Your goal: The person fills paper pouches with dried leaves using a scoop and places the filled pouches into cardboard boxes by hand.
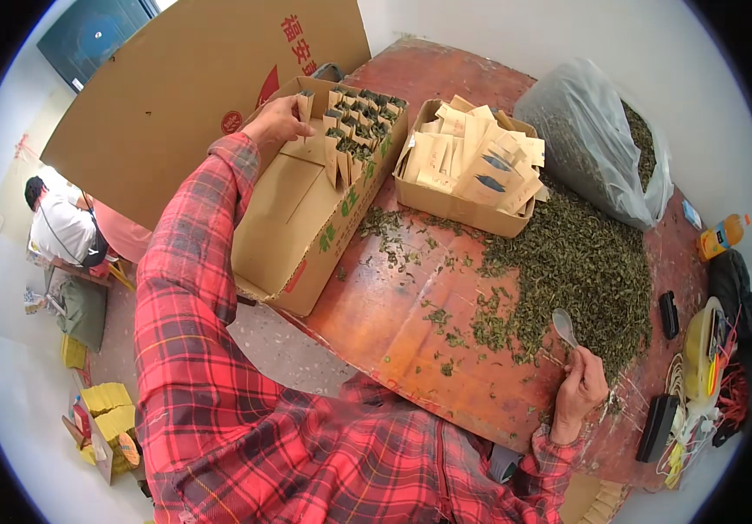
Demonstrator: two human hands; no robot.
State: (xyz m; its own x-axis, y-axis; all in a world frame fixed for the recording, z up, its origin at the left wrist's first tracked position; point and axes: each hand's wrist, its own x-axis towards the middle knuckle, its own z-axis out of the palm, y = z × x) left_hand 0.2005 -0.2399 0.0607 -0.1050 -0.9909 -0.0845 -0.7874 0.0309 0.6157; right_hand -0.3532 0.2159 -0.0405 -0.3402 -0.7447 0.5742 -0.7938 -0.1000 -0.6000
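Observation:
My left hand (276,122) is closed on a small brown paper packet (305,108), held upright inside the long cardboard box (262,253). Dark leaf shows at the packet's top. To its right, rows of open packets filled with dried leaves (360,122) stand in the box. My right hand (580,389) grips a clear plastic spoon (563,326) by its handle. The spoon's bowl is over the near edge of a heap of dried green leaves (585,271) on the red table.
A smaller carton (463,214) of flat paper packets stands mid-table. Behind the heap leans a clear plastic bag (581,140) of leaves. An orange drink bottle (725,236) and black items lie right. Another person (61,223) sits far left beyond a large cardboard flap (192,79).

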